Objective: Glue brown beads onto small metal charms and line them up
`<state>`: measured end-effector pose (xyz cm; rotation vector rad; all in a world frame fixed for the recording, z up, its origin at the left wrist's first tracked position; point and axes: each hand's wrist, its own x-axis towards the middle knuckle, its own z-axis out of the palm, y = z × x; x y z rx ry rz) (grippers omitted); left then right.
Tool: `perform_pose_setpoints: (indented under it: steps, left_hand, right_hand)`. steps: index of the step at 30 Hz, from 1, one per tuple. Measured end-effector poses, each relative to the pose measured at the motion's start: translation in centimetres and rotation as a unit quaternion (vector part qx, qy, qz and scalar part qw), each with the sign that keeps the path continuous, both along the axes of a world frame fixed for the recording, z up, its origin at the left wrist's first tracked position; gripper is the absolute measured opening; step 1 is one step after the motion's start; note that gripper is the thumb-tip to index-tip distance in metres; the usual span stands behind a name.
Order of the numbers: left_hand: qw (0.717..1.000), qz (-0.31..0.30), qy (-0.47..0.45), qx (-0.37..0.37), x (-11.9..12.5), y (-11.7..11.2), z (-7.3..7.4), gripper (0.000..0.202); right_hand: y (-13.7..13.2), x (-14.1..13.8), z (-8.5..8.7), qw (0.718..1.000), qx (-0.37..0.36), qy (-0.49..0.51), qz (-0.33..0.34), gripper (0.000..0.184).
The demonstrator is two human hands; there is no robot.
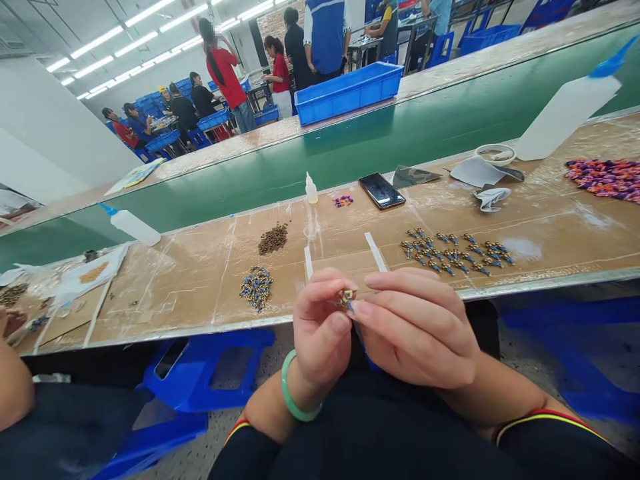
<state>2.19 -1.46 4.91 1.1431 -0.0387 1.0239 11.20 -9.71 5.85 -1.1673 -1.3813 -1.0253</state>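
Observation:
Between the fingertips of both hands is a tiny figurine point(346, 297) in gold, brown and blue; its finer detail is too small to make out. My left hand point(324, 327), with a green bangle at the wrist, pinches it from the left. From the right, the thumb and forefinger of my right hand point(420, 327) close on its blue end. On the bench beyond lie a heap of blue-and-gold pieces point(256, 289), a heap of small brown pieces point(273, 239) and spread rows of similar blue-and-gold figurines point(453, 252).
A small dropper bottle point(311, 189), pink-and-orange pieces point(343, 200) and a phone point(382, 191) lie farther back. White bottles point(567, 117) lean at both sides. Behind runs a green belt point(225, 175) with a blue crate point(350, 93) beyond. A co-worker's arm point(15, 380) is at left.

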Motion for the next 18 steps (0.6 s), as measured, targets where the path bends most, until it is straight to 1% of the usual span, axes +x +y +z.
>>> perform_pose_setpoints:
  steps: [6, 12, 15, 18]
  left_hand:
    - [0.999, 0.027, -0.003, 0.03, -0.07, -0.03, 0.09, 0.019]
    - [0.999, 0.019, -0.021, 0.04, -0.03, -0.12, 0.08, 0.021]
    - [0.999, 0.009, -0.018, 0.037, -0.07, -0.07, 0.07, 0.02]
    - [1.0, -0.012, 0.003, 0.013, -0.31, -0.08, 0.26, 0.024]
  right_hand:
    - [-0.13, 0.03, 0.08, 1.0, -0.002, 0.002, 0.006, 0.014]
    - [-0.46, 0.0, 0.21, 1.0, -0.016, 0.004, 0.017, 0.014]
    - [-0.46, -0.1, 0.15, 0.998, -0.02, 0.037, 0.038, 0.019]
    - [-0.38, -0.1, 0.02, 0.995, -0.036, 0.072, 0.063, 0.026]
